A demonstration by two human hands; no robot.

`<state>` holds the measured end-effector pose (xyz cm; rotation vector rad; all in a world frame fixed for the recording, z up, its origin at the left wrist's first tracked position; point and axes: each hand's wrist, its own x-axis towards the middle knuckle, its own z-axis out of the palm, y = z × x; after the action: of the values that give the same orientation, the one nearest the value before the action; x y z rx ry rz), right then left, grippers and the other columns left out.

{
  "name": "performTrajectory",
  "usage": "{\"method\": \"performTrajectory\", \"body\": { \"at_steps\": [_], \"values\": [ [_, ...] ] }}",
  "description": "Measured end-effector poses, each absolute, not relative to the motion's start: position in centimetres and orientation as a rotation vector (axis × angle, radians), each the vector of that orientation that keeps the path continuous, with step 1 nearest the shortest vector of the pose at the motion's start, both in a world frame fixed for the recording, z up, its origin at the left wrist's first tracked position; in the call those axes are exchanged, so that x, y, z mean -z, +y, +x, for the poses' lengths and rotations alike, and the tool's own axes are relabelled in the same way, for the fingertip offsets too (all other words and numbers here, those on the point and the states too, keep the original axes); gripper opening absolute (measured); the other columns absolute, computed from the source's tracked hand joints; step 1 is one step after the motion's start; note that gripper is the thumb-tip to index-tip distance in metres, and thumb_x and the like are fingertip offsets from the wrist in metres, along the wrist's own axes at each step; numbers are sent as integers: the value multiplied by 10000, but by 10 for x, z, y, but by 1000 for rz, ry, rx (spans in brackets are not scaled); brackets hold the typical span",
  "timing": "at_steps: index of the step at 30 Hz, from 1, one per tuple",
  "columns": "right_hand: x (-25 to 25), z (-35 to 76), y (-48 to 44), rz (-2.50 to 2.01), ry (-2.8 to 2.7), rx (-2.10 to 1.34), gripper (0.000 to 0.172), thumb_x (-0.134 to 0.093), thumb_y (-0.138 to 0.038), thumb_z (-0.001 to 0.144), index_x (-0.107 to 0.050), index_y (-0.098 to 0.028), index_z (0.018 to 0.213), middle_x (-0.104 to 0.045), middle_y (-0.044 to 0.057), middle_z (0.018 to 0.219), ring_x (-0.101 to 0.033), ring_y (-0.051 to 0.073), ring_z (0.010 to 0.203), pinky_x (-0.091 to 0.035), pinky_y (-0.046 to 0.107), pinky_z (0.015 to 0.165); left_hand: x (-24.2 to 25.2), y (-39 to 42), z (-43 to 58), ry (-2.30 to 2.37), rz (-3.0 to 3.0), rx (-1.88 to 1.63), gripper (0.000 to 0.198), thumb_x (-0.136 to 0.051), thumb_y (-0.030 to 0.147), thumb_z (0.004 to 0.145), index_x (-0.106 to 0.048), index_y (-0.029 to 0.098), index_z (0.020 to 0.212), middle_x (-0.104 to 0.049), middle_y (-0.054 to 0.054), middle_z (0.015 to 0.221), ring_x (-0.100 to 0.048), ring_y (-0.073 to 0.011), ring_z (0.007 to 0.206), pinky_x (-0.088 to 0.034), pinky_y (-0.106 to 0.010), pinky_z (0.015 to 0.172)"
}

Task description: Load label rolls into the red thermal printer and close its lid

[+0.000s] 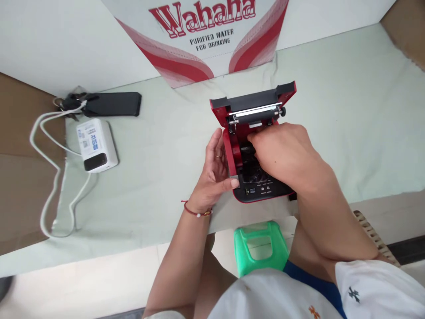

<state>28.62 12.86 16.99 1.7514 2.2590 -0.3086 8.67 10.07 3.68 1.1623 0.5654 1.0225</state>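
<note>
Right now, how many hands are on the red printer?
2. The left hand braces the left side of the red printer; the right hand reaches into its open bay, fingertips hidden. No other hands are in view.

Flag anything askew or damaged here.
Nothing broken or spilled. The red printer has its lid open, right hand inside, left hand bracing it. White cable loops loosely off the cloth.

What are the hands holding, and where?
The left hand holds the red printer by its left side wall. The right hand reaches inside it; whether it grips anything is hidden.
</note>
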Motion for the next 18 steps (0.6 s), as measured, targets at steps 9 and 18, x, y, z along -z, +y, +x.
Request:
{"method": "performTrajectory", "body": {
  "at_steps": [9,18],
  "values": [
    [-167,319,127,1737,2555,668,404,-677,-210,1011,-785,-254,1398,-816,119,1402,-781,323,1140,-556,392,880,-38,100,92,601,1030,-1132,801,-892,572,952,-577,439,1677,-449,-24,1883,-304,-366,1818,-299,-572,1493],
    [-205,394,112,1546,2692,1340,368,-640,-430,1078,-793,-321,1395,-834,50,1213,-730,230,841,-566,369,739,-51,115,102,898,693,-1316,403,-853,489,904,-830,271,1243,-822,-98,1347,-760,-273,1298,-643,-383,1115]
  ]
}}
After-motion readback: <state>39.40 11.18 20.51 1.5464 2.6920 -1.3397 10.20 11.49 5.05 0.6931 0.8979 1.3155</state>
